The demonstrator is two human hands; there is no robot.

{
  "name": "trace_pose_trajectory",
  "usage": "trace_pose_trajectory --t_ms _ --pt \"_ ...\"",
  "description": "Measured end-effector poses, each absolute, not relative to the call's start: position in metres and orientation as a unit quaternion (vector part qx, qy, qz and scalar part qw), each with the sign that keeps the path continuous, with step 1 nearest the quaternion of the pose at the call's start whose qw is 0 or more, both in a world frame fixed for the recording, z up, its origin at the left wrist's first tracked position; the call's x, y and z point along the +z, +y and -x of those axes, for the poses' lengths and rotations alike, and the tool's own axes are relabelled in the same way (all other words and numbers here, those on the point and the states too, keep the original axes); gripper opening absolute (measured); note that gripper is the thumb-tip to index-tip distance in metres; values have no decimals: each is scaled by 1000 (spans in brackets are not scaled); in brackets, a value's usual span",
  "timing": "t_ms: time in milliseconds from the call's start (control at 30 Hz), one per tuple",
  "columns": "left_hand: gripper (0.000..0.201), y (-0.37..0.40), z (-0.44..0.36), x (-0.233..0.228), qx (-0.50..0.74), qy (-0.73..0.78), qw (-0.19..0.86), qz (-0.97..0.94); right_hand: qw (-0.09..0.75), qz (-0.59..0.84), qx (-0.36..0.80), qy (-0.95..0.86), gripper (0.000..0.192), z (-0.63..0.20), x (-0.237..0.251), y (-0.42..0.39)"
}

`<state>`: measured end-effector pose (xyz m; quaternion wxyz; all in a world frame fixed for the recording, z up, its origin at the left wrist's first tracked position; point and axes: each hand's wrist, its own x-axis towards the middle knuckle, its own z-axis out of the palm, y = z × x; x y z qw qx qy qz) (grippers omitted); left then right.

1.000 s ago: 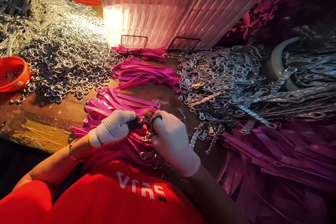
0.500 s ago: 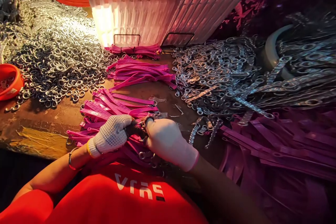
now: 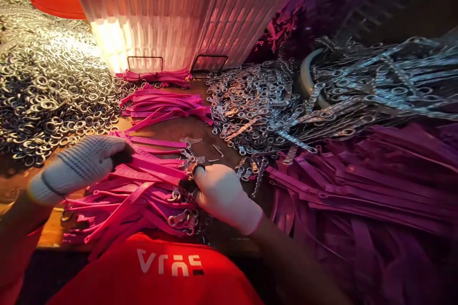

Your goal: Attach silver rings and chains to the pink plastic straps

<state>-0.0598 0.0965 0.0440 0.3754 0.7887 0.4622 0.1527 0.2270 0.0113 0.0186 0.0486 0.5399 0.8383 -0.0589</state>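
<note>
On the brown workbench (image 3: pixel 171 129), a pink strap (image 3: pixel 154 167) is stretched between two gloved hands, above a loose pink strap pile (image 3: pixel 139 198). Left hand (image 3: pixel 84 167): fingers pinched round the strap's left end, fingertips dark, glove dotted. Right hand (image 3: pixel 223 196): fist-like, closed on the strap's right end, next to metal fittings (image 3: pixel 182 220); exact finger contact there too dark to tell. Strap runs nearly straight, sloping down to the right. Farther back, a smaller pink bundle (image 3: pixel 168 105), then a tied bundle (image 3: pixel 153 76) at the foot of a ribbed translucent panel (image 3: pixel 150 47). Left side: big heap of silver rings (image 3: pixel 53 100). Right side: looped metal pieces (image 3: pixel 250 100) near a curved pale rim (image 3: pixel 307 74); nearer the person, purple-looking straps (image 3: pixel 350 186), piled
</note>
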Motion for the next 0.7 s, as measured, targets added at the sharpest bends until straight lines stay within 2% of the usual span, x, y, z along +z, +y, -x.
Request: trace_pose_trajectory --t_ms 67,133,200,300,400,500,700 --pt "23 103 71 34 159 503 379 -761 37 -525 -108 843 16 -246 16 22" --pt "26 102 67 20 199 538 442 -690 10 -530 -124 839 22 -269 9 48" --pt "35 97 50 8 251 546 571 -560 16 -612 -52 789 26 -295 -2 86" --pt "55 93 17 -2 252 475 764 -357 94 -663 88 738 29 -327 -23 147" --pt "56 92 -6 -3 206 391 858 -261 119 -649 126 741 33 -344 -40 185" --pt "33 87 -13 1 210 375 868 -248 123 -637 143 748 33 -349 -47 190" --pt "25 70 -13 1 244 414 806 -347 92 -647 142 743 28 -355 -43 164"
